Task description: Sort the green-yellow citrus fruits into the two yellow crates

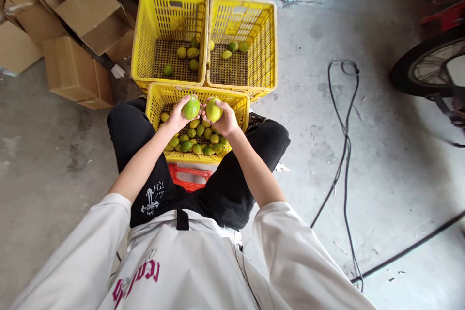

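Left hand (pixel 224 117): arm stretched forward, fingers curled around a yellow-green fruit (pixel 214 110). Right hand (pixel 178 117): likewise, grasping a green fruit (pixel 191 107), just beside the other. Below both: near crate (pixel 198 157), rims around them, open above. Beyond: two crates (pixel 241 88). Beneath: grey concrete floor (pixel 305 155).

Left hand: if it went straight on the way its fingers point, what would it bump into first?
Probably the right hand and its yellow-green fruit. The left hand seems almost to meet them already, though depth is unclear.
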The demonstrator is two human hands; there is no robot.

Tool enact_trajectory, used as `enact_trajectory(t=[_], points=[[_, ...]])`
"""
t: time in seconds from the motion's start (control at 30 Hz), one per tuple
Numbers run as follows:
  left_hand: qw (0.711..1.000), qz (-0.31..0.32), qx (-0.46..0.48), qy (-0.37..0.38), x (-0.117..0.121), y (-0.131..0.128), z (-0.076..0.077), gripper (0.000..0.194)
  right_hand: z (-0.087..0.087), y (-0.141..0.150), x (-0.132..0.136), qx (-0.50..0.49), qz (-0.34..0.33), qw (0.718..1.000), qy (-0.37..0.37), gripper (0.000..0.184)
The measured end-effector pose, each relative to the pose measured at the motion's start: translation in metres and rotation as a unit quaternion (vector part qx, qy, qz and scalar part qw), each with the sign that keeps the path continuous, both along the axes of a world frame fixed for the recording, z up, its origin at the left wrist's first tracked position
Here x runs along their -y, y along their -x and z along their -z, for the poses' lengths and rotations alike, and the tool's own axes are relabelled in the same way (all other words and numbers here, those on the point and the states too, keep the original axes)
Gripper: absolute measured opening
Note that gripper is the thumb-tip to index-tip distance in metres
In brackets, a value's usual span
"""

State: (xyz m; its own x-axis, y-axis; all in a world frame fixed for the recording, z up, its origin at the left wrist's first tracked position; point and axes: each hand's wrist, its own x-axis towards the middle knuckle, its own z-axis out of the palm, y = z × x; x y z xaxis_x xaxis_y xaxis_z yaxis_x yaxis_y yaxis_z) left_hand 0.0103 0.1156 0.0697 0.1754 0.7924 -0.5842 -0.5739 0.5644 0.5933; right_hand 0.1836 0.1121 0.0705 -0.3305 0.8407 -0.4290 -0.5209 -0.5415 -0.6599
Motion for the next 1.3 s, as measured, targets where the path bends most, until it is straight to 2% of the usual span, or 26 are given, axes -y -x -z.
enact_trajectory(t=[0.13,0.27,0.47,0.8,1.1,1.3], points=[[1.000,-0.003,0.002,0.004,0.000,-0.001,-0.003,0.030,0.001,0.000,-0.001,0.011,-0.001,1.000,0.002,0.025],[1.000,-0.005,-0.005,0.006,0.001,-0.001,-0.007,0.036,-0.001,-0.002,-0.001,-0.020,-0.003,1.000,-0.006,0.029],[1.000,0.000,-0.003,-0.015,0.002,-0.001,-0.008,0.029,-0.004,-0.001,0.000,-0.016,0.017,1.000,0.018,0.030],[1.000,0.005,-0.001,-0.021,0.002,-0.001,-0.010,0.021,-0.007,-0.001,0.001,-0.014,0.013,1.000,0.017,0.032],[0.999,0.002,0.013,-0.049,0.000,-0.001,0.002,0.032,0.001,-0.002,0.000,-0.036,0.009,0.999,-0.015,0.034],[0.998,0.016,0.002,-0.059,0.000,0.000,0.003,0.038,0.007,-0.003,-0.001,-0.064,0.016,0.998,-0.020,0.030]])
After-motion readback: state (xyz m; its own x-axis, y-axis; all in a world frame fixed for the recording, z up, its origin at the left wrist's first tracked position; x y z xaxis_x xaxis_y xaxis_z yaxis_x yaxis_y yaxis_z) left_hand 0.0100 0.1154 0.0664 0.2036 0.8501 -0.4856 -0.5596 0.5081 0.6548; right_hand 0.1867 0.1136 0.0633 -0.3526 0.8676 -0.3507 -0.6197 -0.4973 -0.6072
